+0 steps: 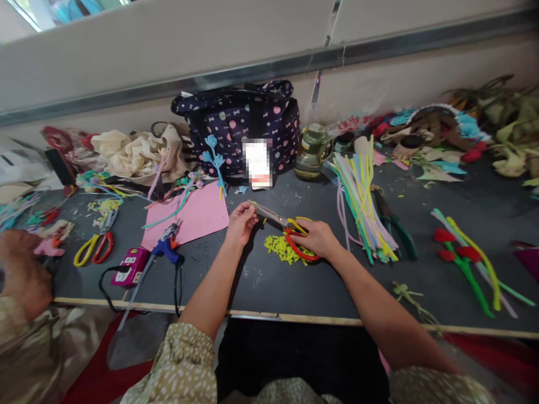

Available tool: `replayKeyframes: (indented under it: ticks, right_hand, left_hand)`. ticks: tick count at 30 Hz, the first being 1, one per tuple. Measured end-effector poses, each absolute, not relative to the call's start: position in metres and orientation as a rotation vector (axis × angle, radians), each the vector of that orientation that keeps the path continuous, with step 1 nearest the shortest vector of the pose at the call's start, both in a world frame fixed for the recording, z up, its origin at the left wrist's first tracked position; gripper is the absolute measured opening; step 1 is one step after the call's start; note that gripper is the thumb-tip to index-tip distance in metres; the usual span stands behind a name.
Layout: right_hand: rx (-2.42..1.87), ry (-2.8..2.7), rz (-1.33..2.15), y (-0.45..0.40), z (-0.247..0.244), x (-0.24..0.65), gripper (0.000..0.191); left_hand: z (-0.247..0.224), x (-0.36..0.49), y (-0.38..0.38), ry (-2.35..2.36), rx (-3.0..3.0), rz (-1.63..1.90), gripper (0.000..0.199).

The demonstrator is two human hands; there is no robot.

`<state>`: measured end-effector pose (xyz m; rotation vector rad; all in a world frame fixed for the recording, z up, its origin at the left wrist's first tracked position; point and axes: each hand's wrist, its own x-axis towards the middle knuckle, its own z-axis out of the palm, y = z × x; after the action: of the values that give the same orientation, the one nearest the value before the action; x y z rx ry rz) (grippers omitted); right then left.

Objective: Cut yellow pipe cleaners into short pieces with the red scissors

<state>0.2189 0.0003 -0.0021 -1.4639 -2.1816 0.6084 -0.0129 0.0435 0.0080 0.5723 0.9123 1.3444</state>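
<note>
My right hand [319, 238] is wrapped round the red and yellow handles of a pair of scissors [273, 215], whose blades point left. At the blade tips, my left hand [241, 222] is closed in a pinch on a short yellow pipe cleaner [252, 202], of which only a bit shows. Beneath the scissors lies a pile of short cut yellow pieces [281, 250] on the dark table [256, 286]. Part of that pile is hidden by the scissors' handles and my right hand.
Right of my hands lies a bundle of pastel pipe cleaners [357, 202] beside green-handled pliers [396, 224]. Red pipe-cleaner flowers [457, 252] lie farther right. To the left are a blue glue gun [166, 249], a pink power strip [131, 266], pink sheet [202, 210] and another person's hand [25, 269].
</note>
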Motion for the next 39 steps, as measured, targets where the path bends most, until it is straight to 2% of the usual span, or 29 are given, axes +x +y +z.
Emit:
replayKeyframes:
  ticks: [27, 39]
  right_hand:
    - [-1.565, -2.159, 0.46, -0.0026, 0.0036, 0.2182, 0.031]
    - [-1.503, -2.196, 0.406, -0.0033, -0.0008, 0.2165, 0.029]
  left_hand:
    - [0.0109, -0.0166, 0.0445, 0.92, 0.519, 1.374, 0.032]
    - [0.012, -0.015, 0.0431, 0.888, 0.531, 1.361, 0.026]
